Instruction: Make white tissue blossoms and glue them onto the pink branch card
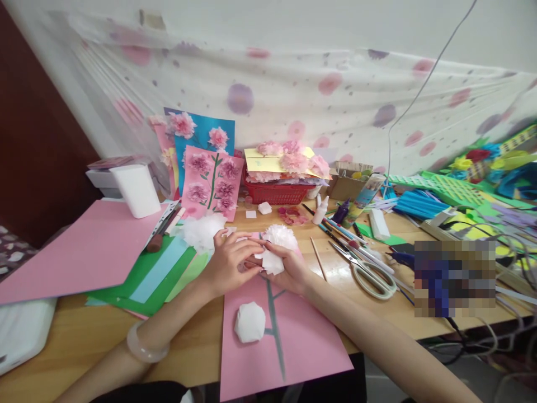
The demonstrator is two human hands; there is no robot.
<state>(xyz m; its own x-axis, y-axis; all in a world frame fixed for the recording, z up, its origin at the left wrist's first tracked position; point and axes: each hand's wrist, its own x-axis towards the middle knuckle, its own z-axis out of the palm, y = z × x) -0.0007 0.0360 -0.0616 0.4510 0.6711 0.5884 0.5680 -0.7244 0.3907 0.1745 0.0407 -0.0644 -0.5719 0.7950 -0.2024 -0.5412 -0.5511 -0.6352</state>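
Both my hands meet above the upper part of a pink card point(297, 341) with a grey-green stem and branches painted on it. My right hand point(289, 271) is closed on a piece of white tissue paper point(272, 262), which shows between its thumb and palm. From the left, my left hand point(230, 260) curls its fingers and thumb in around the same paper; its fingertips overlap my right fingers and partly hide the hold. Just behind the hands is a fluffy white paper flower point(280, 236). Lower on the card lies a rounded white paper bundle point(250, 323) beside a branch.
Scissors point(373, 277), a thin wooden stick point(319, 258), pens and a white glue bottle point(321, 210) lie to the right. Loose white tissue point(203, 230) and green sheets point(121, 288) are at left. Behind stand a red basket point(274, 194) and a pink flower picture point(212, 184).
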